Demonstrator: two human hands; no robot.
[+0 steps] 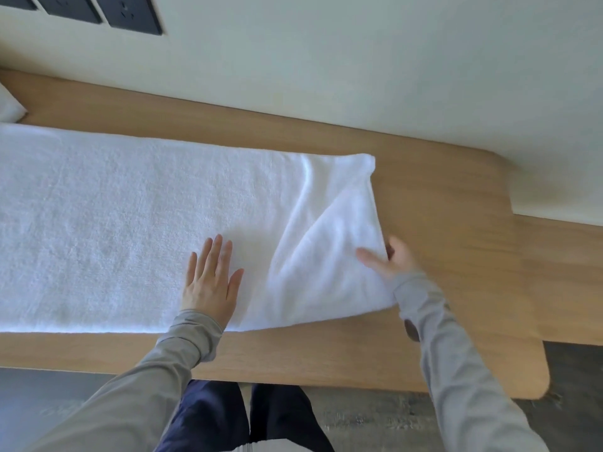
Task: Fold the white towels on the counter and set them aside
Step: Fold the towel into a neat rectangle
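A white towel [130, 223] lies spread along the wooden counter [456, 223], its long side running left to right and its left part passing out of view at the picture's edge; its right end is lifted and turned partway over toward the left, forming a slanted flap with soft creases. The left hand [208, 282] rests flat on the towel near its front edge, fingers straight and slightly spread, palm down, holding nothing; the right hand [390, 259] grips the towel's right edge, thumb lying on top of the cloth and the fingers curled beneath it, just above the bare counter. Both arms wear grey sleeves [456, 370]; dark trousers [241, 419] show below the counter's front edge, over a grey floor [375, 422]. At the far left, behind the towel, a corner of another white cloth [8, 106] sits on the counter; what it is cannot be told. A pale wall [326, 60] stands behind the counter, with dark socket plates [127, 14] set into it at upper left.
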